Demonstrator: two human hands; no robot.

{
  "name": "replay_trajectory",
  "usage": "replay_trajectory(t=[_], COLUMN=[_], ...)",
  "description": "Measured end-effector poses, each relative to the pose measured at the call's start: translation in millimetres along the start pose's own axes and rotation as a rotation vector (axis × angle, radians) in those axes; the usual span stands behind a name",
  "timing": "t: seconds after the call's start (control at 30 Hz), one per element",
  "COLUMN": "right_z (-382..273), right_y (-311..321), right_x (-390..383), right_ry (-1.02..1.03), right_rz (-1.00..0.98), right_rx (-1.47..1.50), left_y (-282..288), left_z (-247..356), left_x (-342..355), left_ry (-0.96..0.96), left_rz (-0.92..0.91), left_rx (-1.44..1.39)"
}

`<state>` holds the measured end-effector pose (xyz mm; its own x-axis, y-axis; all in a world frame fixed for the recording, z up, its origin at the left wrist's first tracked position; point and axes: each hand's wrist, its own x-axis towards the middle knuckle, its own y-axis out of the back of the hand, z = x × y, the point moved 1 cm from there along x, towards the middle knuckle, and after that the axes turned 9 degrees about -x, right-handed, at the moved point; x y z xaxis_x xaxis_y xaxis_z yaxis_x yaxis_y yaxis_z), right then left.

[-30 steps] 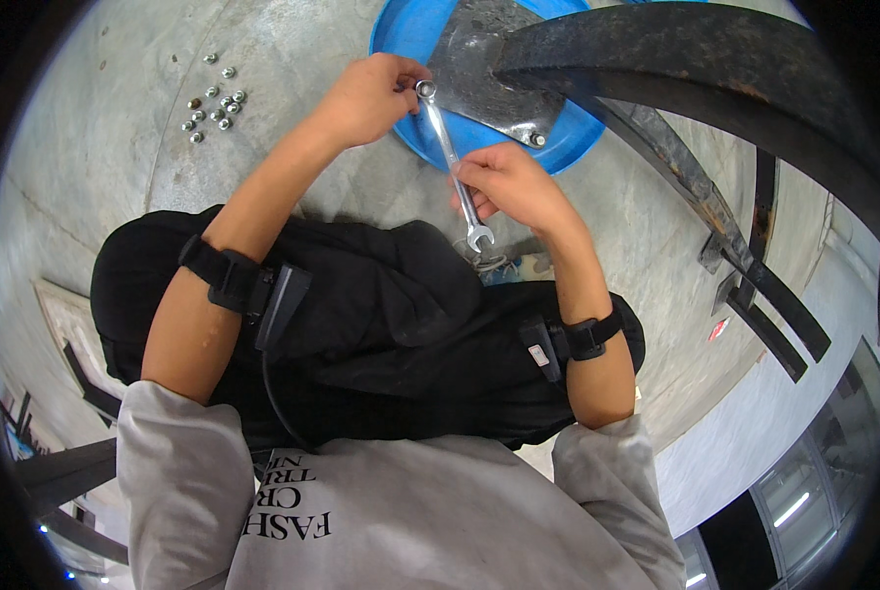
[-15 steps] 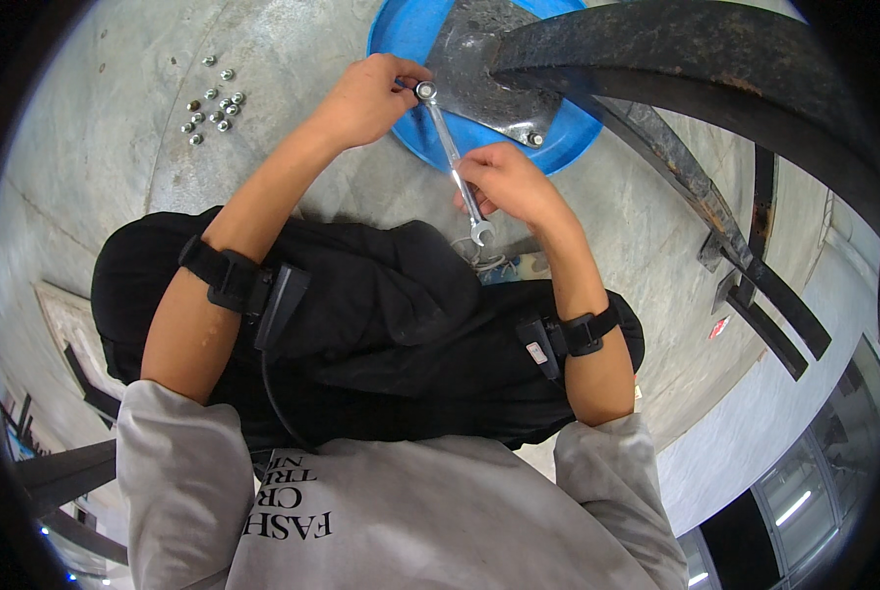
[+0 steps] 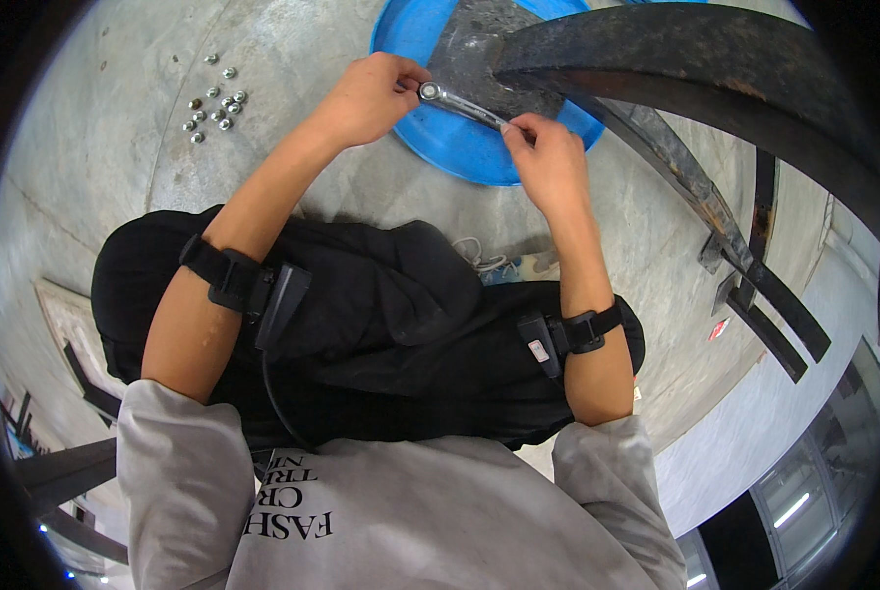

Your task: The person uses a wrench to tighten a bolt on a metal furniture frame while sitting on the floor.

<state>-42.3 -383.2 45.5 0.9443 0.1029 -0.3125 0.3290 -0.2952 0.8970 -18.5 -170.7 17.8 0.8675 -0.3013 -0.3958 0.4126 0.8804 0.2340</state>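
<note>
A silver combination wrench (image 3: 467,106) lies across one corner of a dark metal base plate (image 3: 469,49). Its ring end sits around a bolt head or nut at that corner. My left hand (image 3: 361,100) is closed by the ring end, thumb and fingers pinching there; what lies under the fingertips is partly hidden. Farther right, my right hand (image 3: 550,167) grips the wrench's other end, covering its open jaw. Beneath the plate is a round blue plastic base (image 3: 460,154), its rim curving towards me.
Several shiny nuts (image 3: 226,124) are scattered on the concrete floor (image 3: 293,29) at the far left. A thick black curved metal beam (image 3: 656,49) rises from the plate and arches to the right. More dark metal legs (image 3: 681,167) stand beneath it. My shoe (image 3: 528,267) shows below the base.
My right hand has moved to the right and away from me, swinging the wrench's free end counterclockwise about the ring end. My left hand has stayed nearly in place.
</note>
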Motion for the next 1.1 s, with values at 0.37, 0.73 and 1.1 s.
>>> replay_trajectory(t=[0.37,0.73,1.1], right_z=[5,-21,-21], right_y=[-9,-4,-14], right_x=[0,-11,-11], right_ry=[-0.008,-0.084,-0.108], right_rz=[-0.241,-0.773,-0.86], right_rx=[0.441,0.728,0.712], left_y=[1,3,-2], left_z=[-5,2,-10], left_x=[7,2,3], left_ry=[-0.086,0.017,-0.031], left_rz=[0.088,0.063,0.068], left_rx=[-0.144,-0.224,-0.088])
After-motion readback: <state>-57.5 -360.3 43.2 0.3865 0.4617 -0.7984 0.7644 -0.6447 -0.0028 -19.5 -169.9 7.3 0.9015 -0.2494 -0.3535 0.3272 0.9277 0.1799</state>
